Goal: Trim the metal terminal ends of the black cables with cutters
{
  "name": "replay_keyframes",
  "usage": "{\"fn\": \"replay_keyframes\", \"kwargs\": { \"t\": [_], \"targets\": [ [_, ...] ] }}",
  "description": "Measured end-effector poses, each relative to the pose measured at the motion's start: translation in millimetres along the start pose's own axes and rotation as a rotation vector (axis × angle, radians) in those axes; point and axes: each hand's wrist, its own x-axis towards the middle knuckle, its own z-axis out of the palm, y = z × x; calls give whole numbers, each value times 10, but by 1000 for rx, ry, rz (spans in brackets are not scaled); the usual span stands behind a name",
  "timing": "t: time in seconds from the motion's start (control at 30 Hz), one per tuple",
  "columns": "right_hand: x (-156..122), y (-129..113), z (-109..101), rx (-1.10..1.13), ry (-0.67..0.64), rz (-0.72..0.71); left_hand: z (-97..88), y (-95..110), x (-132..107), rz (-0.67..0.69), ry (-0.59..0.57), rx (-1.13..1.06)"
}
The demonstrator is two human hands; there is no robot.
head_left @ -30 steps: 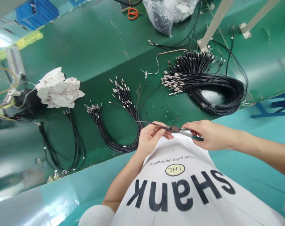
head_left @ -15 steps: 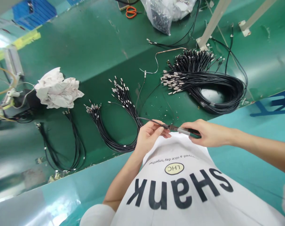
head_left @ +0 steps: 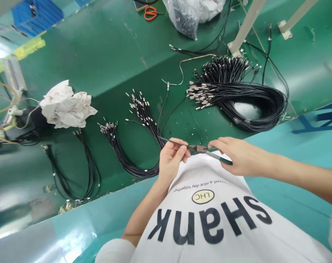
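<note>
Between thumb and fingers, my left hand [head_left: 172, 157] pinches a thin black cable [head_left: 170, 140] close to its end. My right hand [head_left: 236, 156] is closed around the handles of a pair of pliers [head_left: 200, 149], whose jaws point left and meet the cable end just past my left fingertips. Whether the jaws are clamped on the cable is too small to tell. The handles stand somewhat apart. Left of my left hand, a curved bundle of black cables [head_left: 122, 163] with metal-tipped ends lies on the green table [head_left: 108, 44].
A large coiled heap of black cables [head_left: 253, 126] lies to the right. Further left are a smaller cable bundle [head_left: 93, 175] and a crumpled white cloth [head_left: 68, 106]. Orange scissors [head_left: 150, 13], a clear plastic bag [head_left: 182, 18] and metal posts [head_left: 246, 27] stand at the back.
The pliers' handles have spread apart, and my right fingers have loosened somewhat. My left hand has shifted slightly left with the cable, and more of the pliers' head shows.
</note>
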Motion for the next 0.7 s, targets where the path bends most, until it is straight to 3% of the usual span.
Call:
{"fn": "replay_keyframes", "kwargs": {
  "t": [0.27, 0.53, 0.6, 0.7],
  "targets": [
    [-28, 0, -72, 154, -89, 33, -1, -36, 8, -12, -8, 34],
    [89, 170, 26, 731, -355, -49, 22, -3, 21, -72, -24, -98],
    [96, 175, 49, 710, -337, -51, 23, 19, 29, -88, -16, -117],
    [53, 113, 36, 448, -170, -22, 25, 41, 34, -89, -4, -116]
  ]
}}
